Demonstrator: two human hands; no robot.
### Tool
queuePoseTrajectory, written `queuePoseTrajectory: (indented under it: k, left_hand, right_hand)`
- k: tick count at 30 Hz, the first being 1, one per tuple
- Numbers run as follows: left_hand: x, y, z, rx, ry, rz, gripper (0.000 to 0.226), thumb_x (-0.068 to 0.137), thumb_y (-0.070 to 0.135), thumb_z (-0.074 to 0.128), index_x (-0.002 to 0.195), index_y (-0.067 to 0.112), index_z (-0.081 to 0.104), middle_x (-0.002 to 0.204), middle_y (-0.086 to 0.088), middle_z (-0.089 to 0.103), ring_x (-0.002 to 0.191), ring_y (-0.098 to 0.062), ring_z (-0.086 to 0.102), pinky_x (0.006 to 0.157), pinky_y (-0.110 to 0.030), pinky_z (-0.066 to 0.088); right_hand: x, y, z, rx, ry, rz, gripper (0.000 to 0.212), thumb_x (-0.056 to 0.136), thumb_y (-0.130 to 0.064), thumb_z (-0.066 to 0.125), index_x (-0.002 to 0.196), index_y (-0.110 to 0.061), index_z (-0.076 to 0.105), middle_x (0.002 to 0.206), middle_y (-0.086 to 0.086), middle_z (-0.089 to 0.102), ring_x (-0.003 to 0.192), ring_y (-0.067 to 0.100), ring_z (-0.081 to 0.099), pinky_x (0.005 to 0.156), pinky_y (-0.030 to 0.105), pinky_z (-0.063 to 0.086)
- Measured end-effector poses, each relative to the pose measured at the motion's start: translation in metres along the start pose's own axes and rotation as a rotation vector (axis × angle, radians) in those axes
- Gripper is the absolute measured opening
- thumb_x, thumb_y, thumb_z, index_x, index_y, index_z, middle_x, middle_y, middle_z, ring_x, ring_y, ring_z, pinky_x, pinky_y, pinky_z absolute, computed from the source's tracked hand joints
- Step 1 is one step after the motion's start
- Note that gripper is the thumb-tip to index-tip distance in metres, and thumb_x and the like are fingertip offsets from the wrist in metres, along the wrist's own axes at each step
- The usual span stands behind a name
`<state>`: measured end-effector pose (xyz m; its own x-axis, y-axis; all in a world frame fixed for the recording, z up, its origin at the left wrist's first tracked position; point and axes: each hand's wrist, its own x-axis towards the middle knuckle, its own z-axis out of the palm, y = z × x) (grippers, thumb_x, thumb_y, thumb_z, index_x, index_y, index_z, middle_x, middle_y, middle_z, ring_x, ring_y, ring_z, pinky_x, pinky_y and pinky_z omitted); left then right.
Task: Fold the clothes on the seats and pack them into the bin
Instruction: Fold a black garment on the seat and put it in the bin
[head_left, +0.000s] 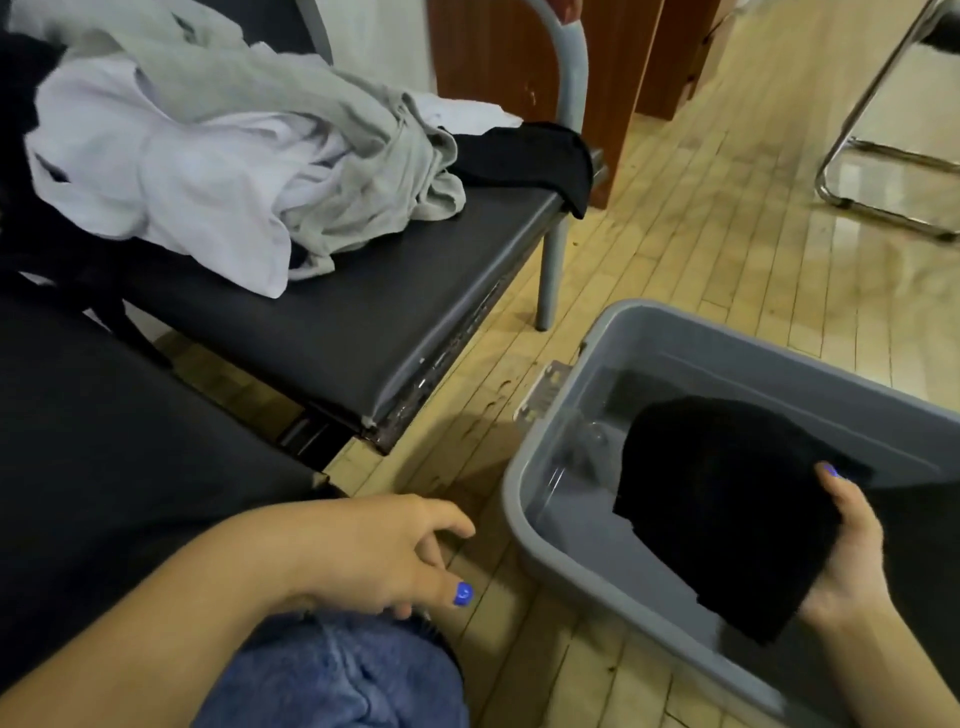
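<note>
A grey plastic bin (540, 525) stands on the floor at the lower right. My right hand (852, 561) grips a folded black garment (727, 509) by its near edge and holds it inside the bin. My left hand (384, 556) hangs empty above my knee with loosely curled fingers, left of the bin. On the black seat (332, 332) at the upper left lies a heap of unfolded clothes: a white garment (171, 171), a grey garment (332, 109) and a black one (524, 156) draped over the seat's right edge.
A second black seat (104, 441) is close at the lower left. The seat's grey metal leg (550, 270) stands just beyond the bin. A chrome chair frame (883, 171) is at the upper right on the wooden floor, and brown cabinets (498, 57) stand behind.
</note>
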<state>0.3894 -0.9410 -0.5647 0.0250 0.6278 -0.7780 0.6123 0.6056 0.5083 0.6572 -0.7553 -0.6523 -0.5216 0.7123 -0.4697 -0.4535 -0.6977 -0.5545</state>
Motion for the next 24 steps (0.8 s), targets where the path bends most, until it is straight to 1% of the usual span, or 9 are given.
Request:
queuePoseTrajectory:
  k: [2, 5, 9, 12, 14, 16, 20, 22, 24]
  left_hand:
    - [0.001, 0.003, 0.0, -0.011, 0.01, -0.004, 0.057, 0.091, 0.037, 0.059, 0.142, 0.035, 0.033, 0.113, 0.006, 0.064, 0.087, -0.007, 0.062, 0.085, -0.028, 0.052]
    - [0.002, 0.006, 0.0, -0.005, 0.018, -0.031, 0.055, 0.092, 0.037, 0.057, 0.141, 0.038, 0.032, 0.111, 0.011, 0.06, 0.083, -0.004, 0.063, 0.08, -0.023, 0.053]
    - [0.007, 0.01, 0.001, 0.028, 0.08, -0.074, 0.06, 0.092, 0.037, 0.058, 0.143, 0.038, 0.027, 0.104, 0.014, 0.059, 0.075, -0.003, 0.06, 0.07, -0.021, 0.051]
    - [0.011, 0.016, -0.001, 0.06, 0.101, -0.084, 0.063, 0.092, 0.038, 0.057, 0.145, 0.039, 0.023, 0.105, 0.014, 0.059, 0.074, -0.003, 0.059, 0.07, -0.021, 0.051]
    - [0.013, 0.021, -0.002, 0.081, 0.096, -0.079, 0.064, 0.092, 0.039, 0.056, 0.146, 0.039, 0.022, 0.108, 0.014, 0.06, 0.084, -0.005, 0.062, 0.081, -0.025, 0.054]
    - [0.014, 0.025, -0.003, 0.082, 0.097, -0.082, 0.063, 0.092, 0.039, 0.056, 0.145, 0.04, 0.022, 0.108, 0.015, 0.059, 0.087, -0.004, 0.062, 0.085, -0.026, 0.054]
    - [0.014, 0.032, -0.006, 0.108, 0.075, -0.097, 0.062, 0.093, 0.04, 0.053, 0.146, 0.041, 0.02, 0.108, 0.016, 0.057, 0.09, -0.003, 0.061, 0.089, -0.027, 0.053]
    - [0.014, 0.033, -0.007, 0.128, 0.058, -0.098, 0.062, 0.093, 0.039, 0.053, 0.146, 0.04, 0.02, 0.109, 0.017, 0.057, 0.09, -0.002, 0.061, 0.088, -0.025, 0.053]
    - [0.015, 0.031, -0.008, 0.144, 0.044, -0.095, 0.063, 0.094, 0.036, 0.054, 0.146, 0.04, 0.019, 0.109, 0.018, 0.058, 0.087, 0.0, 0.062, 0.084, -0.021, 0.053]
  right_hand:
    - [0.008, 0.0, -0.007, -0.124, -0.087, 0.13, 0.031, 0.075, -0.029, 0.061, 0.095, -0.007, 0.068, 0.088, 0.013, 0.072, 0.085, 0.028, 0.069, 0.067, 0.041, 0.058]
    - [0.023, 0.007, -0.022, -0.317, 0.05, 0.182, 0.038, 0.041, -0.023, 0.081, 0.074, -0.007, 0.075, 0.071, 0.01, 0.071, 0.061, 0.025, 0.069, 0.049, 0.033, 0.056]
    - [0.053, 0.028, -0.043, -0.391, 0.21, 0.298, 0.03, 0.065, -0.006, 0.066, 0.095, -0.002, 0.072, 0.089, 0.017, 0.071, 0.078, 0.031, 0.07, 0.052, 0.034, 0.058]
    - [0.081, 0.045, -0.084, -0.485, 0.395, 0.356, 0.057, 0.091, 0.006, 0.04, 0.143, -0.017, 0.039, 0.118, 0.017, 0.059, 0.101, 0.031, 0.057, 0.075, 0.039, 0.058]
    - [0.092, 0.051, -0.112, -0.663, 0.509, 0.382, 0.055, 0.095, 0.006, 0.04, 0.147, -0.013, 0.03, 0.126, 0.02, 0.052, 0.106, 0.032, 0.049, 0.083, 0.045, 0.049]
    - [0.097, 0.057, -0.127, -0.942, 0.533, 0.463, 0.035, 0.095, 0.002, 0.046, 0.129, -0.003, 0.044, 0.129, 0.023, 0.049, 0.104, 0.033, 0.045, 0.076, 0.045, 0.047]
    - [0.108, 0.079, -0.123, -1.472, 0.348, 0.414, 0.057, 0.094, -0.002, 0.048, 0.146, -0.006, 0.027, 0.114, 0.021, 0.053, 0.083, 0.028, 0.051, 0.069, 0.036, 0.045]
    - [0.118, 0.091, -0.12, -1.916, 0.119, 0.338, 0.072, 0.093, -0.017, 0.051, 0.153, -0.018, 0.011, 0.141, 0.019, 0.039, 0.113, 0.035, 0.051, 0.089, 0.04, 0.046]
    - [0.127, 0.101, -0.12, -2.308, -0.166, 0.28, 0.073, 0.094, -0.027, 0.05, 0.153, -0.03, 0.005, 0.16, 0.01, 0.006, 0.144, 0.033, 0.016, 0.115, 0.044, 0.022]
